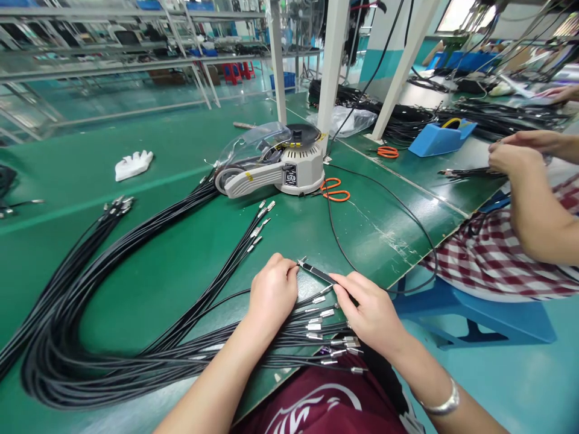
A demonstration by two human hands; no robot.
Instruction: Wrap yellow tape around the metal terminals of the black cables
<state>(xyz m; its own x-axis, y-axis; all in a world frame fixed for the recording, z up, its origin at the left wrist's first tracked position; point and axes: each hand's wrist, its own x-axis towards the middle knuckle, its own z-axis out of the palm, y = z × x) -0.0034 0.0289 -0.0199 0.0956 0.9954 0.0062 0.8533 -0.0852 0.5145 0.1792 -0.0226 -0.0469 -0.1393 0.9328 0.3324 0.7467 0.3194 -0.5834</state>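
Note:
My left hand [274, 289] is closed, pinching the end of a black cable; the tip between its fingers is mostly hidden. My right hand [368, 307] grips slim black tweezers [318, 272], their points touching the spot at my left fingertips. Below both hands lies a thick bundle of black cables [136, 374], bent in a U on the green table. Silvery metal connectors [314, 327] fan out at its near end, by the table edge. A smaller group of cable ends [256, 232] points away, beyond my left hand.
A grey tape dispenser machine [301, 163] stands ahead, with orange-handled scissors [335, 190] beside it. Another orange pair [388, 152] lies farther back near a blue tape holder [442, 137]. A white glove [134, 166] rests at left. At right, a co-worker's hands [520, 154] hold cables.

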